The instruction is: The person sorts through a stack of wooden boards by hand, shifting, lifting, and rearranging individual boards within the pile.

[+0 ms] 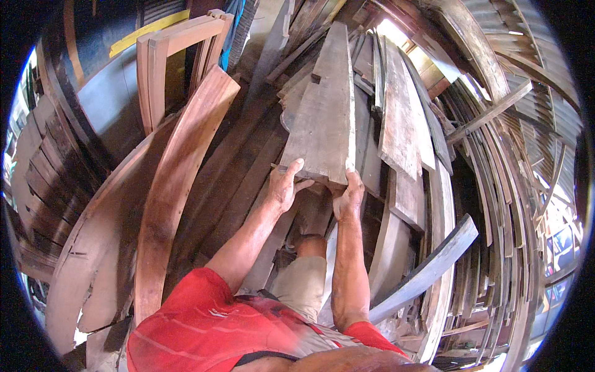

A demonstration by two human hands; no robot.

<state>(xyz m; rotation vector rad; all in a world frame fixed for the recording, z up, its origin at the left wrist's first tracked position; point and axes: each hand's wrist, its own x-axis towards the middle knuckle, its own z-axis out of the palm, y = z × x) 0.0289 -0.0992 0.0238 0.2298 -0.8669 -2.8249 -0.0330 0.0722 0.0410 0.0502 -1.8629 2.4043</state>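
A wide grey-brown wooden plank (pixel 322 124) stretches away from me, with a small notch in its left edge farther up. My left hand (pixel 285 187) grips the near left corner, thumb on top and fingers curled underneath. At the near right corner my right hand (pixel 349 195) holds the same board, its thumb along the right edge. The fingers beneath the board are partly hidden. Under and beside this plank lie several other rough boards, and a weathered plank (pixel 400 118) rests close by on the right.
A reddish-brown board (pixel 180 180) leans upright at the left, in front of a wooden frame (pixel 180 37). Stacked long boards (pixel 496 204) line the right side. A narrow grey plank (pixel 434 266) juts up near my right forearm. A wooden bar (pixel 493 110) sticks out at upper right.
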